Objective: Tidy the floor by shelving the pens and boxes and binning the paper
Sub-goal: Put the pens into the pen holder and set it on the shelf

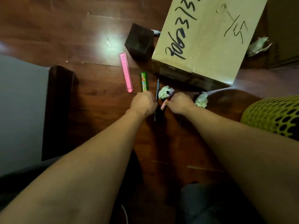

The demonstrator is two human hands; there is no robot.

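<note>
Pen-gathering step. Left hand (143,102) curled round black pencil (157,89), likely green pen (144,81) too, grip blurred. Right hand (179,102) pinches orange pen (163,105). Pink pen (126,72) beyond left hand, loose. Paper ball (165,92) between hands. Next: lift, grab pink, shelve.

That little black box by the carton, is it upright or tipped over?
Upright: the black box stands on the floor, its open top facing up.

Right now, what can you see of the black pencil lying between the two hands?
The thin black pencil lies flat on the dark wooden floor, its sharpened tip pointing toward the big cardboard box. The left hand covers part of its shaft, fingers curled against it; its lower end pokes out below. Crumpled paper sits just right of it.
</note>
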